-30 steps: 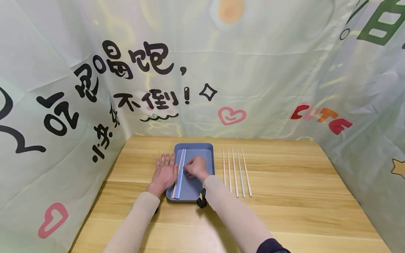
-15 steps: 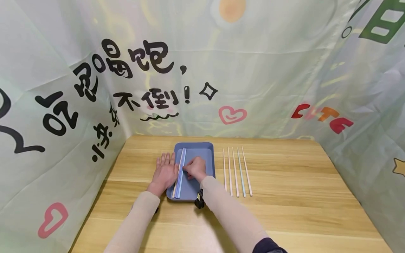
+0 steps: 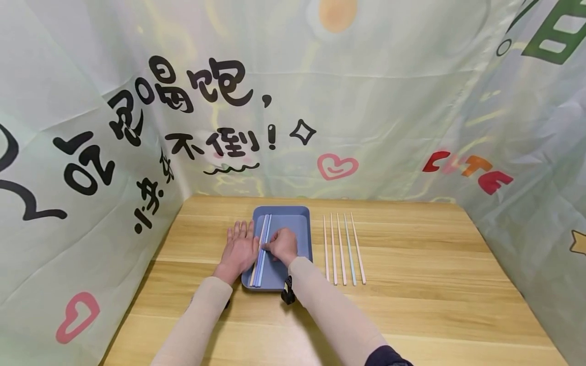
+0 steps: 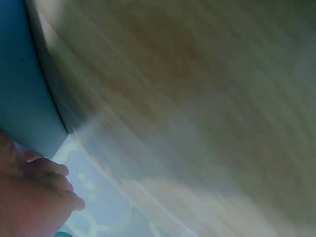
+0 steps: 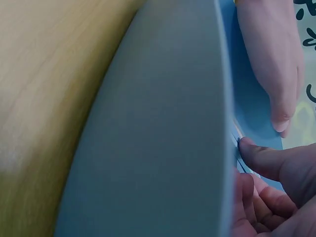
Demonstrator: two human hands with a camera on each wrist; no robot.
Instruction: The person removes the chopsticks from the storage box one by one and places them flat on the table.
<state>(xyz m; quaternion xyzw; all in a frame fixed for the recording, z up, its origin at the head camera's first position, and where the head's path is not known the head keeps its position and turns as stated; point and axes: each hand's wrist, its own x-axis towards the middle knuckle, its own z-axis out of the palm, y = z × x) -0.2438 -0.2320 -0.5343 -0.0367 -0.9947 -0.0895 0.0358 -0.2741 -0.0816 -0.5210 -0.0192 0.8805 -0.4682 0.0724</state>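
Note:
A blue-grey tray [image 3: 293, 219] lies on the table with several thin chopsticks [image 3: 261, 264] side by side along its left part, pink, purple and light blue. My left hand [image 3: 239, 251] rests at the tray's left rim with its fingers straight, pointing away. Over the tray, my right hand [image 3: 284, 245] has its fingers curled and its thumb on the chopsticks near their middle. In the right wrist view the thumb [image 5: 264, 162] touches a chopstick above the curled fingers, while the tray's side [image 5: 148, 128] hides part of the grip.
To the right of the tray, several loose chopsticks [image 3: 341, 249], mostly pink and one light blue, lie in a row on the wooden table [image 3: 421, 284]. Printed fabric walls [image 3: 389, 112] stand behind the table and at both sides.
My right hand has shifted slightly left, bringing its thumb onto the chopsticks in the tray. The left hand and the loose chopsticks have stayed in place.

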